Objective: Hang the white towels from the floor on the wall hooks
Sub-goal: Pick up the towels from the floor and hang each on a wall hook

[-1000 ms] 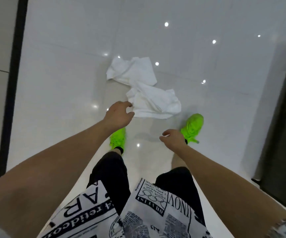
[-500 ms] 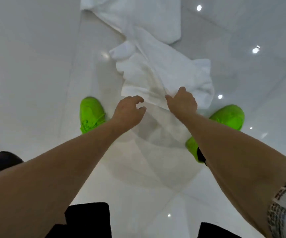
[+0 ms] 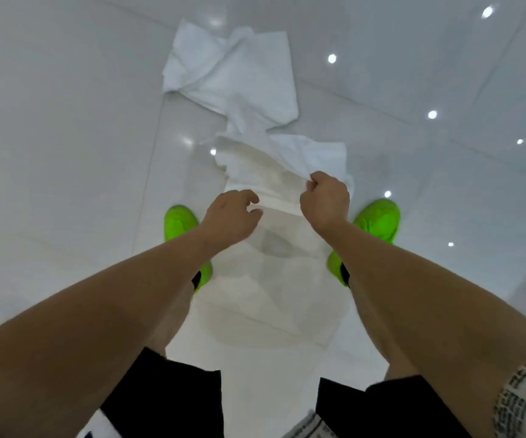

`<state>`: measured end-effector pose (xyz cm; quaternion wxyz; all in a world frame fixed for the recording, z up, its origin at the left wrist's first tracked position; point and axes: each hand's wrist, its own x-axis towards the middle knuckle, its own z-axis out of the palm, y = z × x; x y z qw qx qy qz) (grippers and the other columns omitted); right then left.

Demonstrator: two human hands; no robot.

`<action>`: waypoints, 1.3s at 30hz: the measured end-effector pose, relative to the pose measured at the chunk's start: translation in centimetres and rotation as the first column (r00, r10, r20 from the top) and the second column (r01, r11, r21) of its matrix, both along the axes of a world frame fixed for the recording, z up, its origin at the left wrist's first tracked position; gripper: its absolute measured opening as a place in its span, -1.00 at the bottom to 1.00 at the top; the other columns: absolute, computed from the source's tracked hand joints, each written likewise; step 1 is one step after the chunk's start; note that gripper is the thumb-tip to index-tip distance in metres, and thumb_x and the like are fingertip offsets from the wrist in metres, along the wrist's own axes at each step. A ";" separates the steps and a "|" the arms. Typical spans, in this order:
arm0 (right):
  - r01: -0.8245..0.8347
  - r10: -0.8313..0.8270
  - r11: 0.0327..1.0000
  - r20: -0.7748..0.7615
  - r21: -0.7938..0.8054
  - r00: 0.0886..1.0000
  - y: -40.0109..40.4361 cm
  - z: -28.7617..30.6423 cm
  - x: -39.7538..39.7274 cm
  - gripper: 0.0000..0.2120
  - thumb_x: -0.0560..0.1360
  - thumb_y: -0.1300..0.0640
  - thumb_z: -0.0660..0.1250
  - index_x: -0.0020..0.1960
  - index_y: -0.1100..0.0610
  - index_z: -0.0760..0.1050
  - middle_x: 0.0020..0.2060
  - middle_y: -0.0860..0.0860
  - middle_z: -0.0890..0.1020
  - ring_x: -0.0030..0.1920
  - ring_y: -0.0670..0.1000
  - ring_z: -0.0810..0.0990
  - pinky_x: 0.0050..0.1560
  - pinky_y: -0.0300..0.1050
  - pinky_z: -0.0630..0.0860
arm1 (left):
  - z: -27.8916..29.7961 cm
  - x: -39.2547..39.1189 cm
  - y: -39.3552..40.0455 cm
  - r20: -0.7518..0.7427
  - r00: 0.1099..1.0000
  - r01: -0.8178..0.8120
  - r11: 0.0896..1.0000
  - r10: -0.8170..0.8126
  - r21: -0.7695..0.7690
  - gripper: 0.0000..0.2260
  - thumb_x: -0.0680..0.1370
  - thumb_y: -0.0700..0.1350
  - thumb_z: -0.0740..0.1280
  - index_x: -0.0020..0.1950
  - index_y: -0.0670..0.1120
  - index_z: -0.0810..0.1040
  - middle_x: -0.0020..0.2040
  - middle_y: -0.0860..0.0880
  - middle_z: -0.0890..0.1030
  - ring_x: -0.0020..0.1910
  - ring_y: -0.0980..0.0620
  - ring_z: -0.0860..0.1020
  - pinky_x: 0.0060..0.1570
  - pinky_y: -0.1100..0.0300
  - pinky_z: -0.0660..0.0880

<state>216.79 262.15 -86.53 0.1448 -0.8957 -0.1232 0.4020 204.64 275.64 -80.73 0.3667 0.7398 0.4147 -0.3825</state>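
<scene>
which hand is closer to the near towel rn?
Right. The right hand pinches a raised fold of the near towel, in contact with it. The left hand hovers at its near edge, fingers curled, apparently not gripping.

Two bright green shoes (image 3: 181, 226) stand apart on the glossy white tiled floor (image 3: 65, 153)

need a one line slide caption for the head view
Right hand pinches the near white towel up off the glossy floor while the left hand reaches in; a second towel lies beyond.
</scene>
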 end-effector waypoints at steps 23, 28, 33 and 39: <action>0.387 -0.511 0.761 0.114 0.522 0.852 5.8 60.1 1.0 -0.90 0.34 0.26 0.42 -0.24 0.12 0.70 -0.23 0.06 0.71 -0.22 0.05 0.66 -0.18 -0.09 0.60 | 51.0 9.6 9.8 0.657 0.538 0.388 0.847 -0.528 0.363 -0.83 0.48 0.09 0.44 -0.10 0.02 0.59 -0.15 0.06 0.61 -0.10 0.01 0.54 -0.20 0.17 0.42; 0.496 -0.688 0.592 0.079 0.635 0.721 -2.7 68.0 -0.5 -0.90 0.32 0.25 0.39 -0.22 0.27 0.64 -0.26 0.16 0.70 -0.34 0.06 0.66 -0.27 -0.06 0.60 | 60.4 9.9 2.7 0.729 0.396 0.445 0.811 -0.559 0.380 -0.78 0.43 0.12 0.49 -0.25 0.06 0.51 -0.21 0.05 0.58 -0.19 0.04 0.54 -0.27 0.19 0.39; 0.602 -0.860 0.306 -0.057 0.738 0.507 -15.4 73.1 -4.7 -0.89 0.33 0.25 0.38 -0.17 0.27 0.61 -0.25 0.17 0.69 -0.35 0.10 0.69 -0.36 -0.11 0.59 | 67.5 8.1 -10.1 0.807 0.300 0.546 0.785 -0.509 0.292 -0.73 0.37 0.04 0.56 -0.30 -0.05 0.53 -0.23 -0.01 0.61 -0.23 0.06 0.53 -0.26 0.19 0.45; 0.617 -0.959 0.126 -0.065 0.777 0.277 -33.5 76.2 -12.8 -0.87 0.33 0.26 0.38 -0.13 0.24 0.61 -0.22 0.20 0.70 -0.23 0.18 0.72 -0.21 0.04 0.69 | 71.1 3.6 -29.5 0.827 0.178 0.697 0.661 -0.533 0.276 -0.67 0.36 -0.07 0.57 -0.40 -0.06 0.44 -0.33 0.02 0.51 -0.30 0.04 0.45 -0.31 0.19 0.39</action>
